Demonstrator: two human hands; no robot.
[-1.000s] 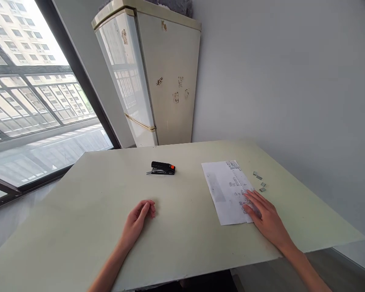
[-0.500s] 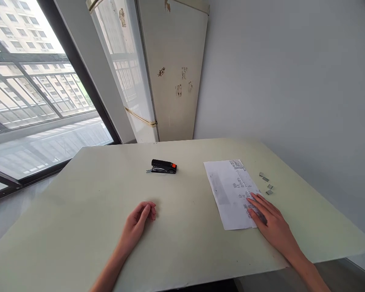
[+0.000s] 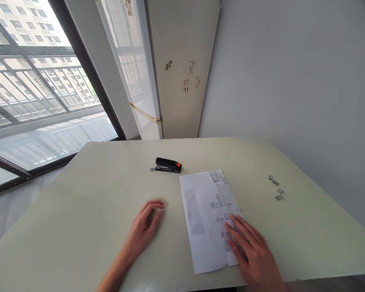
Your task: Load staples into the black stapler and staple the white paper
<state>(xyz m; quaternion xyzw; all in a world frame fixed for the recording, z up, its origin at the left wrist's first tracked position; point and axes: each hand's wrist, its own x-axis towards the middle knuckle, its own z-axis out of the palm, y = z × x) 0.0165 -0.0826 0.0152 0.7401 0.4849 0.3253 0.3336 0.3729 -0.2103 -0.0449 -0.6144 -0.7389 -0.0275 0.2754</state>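
My right hand lies flat on the lower right part of a printed sheet of paper, fingers spread. Whether more than one sheet is there, I cannot tell. To the left of the paper, my left hand rests on its side on the table, thumb and fingers apart in a loose curl with nothing between them. A black stapler with an orange-red patch lies beyond my left hand, just past the paper's upper left corner.
Several short strips of staples lie on the right side of the pale table. Behind the table stands a white fridge with rusty marks. A grey wall is on the right and a window on the left.
My right hand has slid the paper left and toward me. The left hand's thumb and fingers have spread apart a little. The camera view has shifted slightly.
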